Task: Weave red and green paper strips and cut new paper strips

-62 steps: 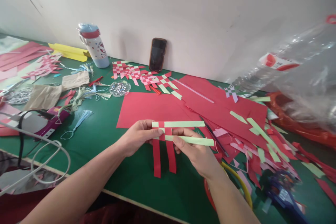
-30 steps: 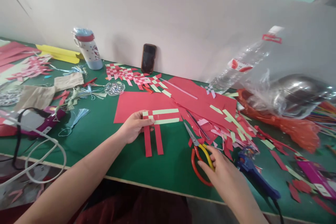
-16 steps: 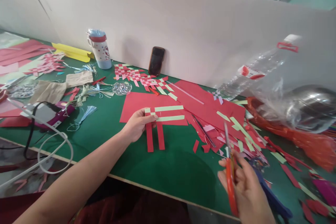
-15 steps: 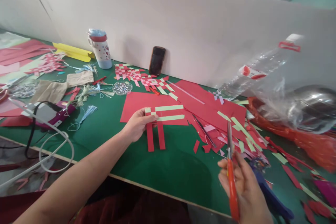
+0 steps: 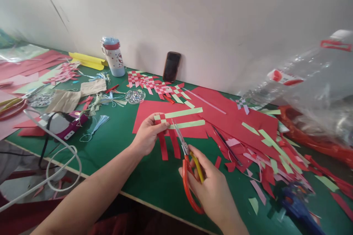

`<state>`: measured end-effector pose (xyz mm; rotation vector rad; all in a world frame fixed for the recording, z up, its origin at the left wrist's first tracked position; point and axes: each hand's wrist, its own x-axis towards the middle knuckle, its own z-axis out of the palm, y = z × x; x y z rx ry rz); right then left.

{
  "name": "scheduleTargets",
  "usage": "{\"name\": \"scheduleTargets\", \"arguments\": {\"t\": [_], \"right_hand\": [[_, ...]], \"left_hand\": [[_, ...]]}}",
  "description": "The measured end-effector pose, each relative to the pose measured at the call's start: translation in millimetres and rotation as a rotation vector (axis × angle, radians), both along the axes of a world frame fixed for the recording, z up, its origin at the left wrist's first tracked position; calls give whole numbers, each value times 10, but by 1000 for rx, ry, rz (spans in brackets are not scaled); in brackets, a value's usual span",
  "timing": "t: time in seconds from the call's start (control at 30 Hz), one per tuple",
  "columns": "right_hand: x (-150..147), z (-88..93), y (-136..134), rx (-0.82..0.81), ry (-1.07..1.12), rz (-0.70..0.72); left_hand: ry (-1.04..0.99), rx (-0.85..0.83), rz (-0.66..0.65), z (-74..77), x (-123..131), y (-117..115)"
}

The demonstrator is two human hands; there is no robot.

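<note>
Smooth green tabletop (image 5: 158, 187), left fingers (image 5: 161, 128) tight on flat checkered paper weave (image 5: 164, 116), right fingers (image 5: 199, 155) around pointed metal scissors (image 5: 186, 149).

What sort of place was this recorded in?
Likely a craft work area: a green table bears woven paper pieces and a blue tassel, and the right hand holds scissors.

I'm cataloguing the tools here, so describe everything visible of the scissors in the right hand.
The scissors have slim, silvery metallic blades and two handle loops, one orange, one yellow, apparently plastic. Held in the right hand, they point to the picture's upper left, blades seemingly slightly parted, tips by the woven paper strips, contact unclear.
</note>
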<state>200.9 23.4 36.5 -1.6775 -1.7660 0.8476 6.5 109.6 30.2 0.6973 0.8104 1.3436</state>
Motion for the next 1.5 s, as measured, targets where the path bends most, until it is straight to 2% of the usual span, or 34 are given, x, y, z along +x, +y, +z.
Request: {"name": "scheduleTargets", "arguments": {"t": [0.23, 0.53, 0.83, 0.97, 1.5], "right_hand": [[-76, -90, 8, 94, -28, -34], [-84, -168, 17, 109, -24, -23], [-66, -235, 27, 116, 13, 20], [-82, -234, 23, 105, 36, -17], [-90, -250, 18, 110, 99, -22]], "left_hand": [[-33, -49, 37, 8, 11, 6], [-65, -92, 18, 33, 25, 4], [-105, -140, -37, 56, 6, -3], [-131, -157, -72, 73, 1, -2], [-200, -174, -152, 56, -14, -3]]}}
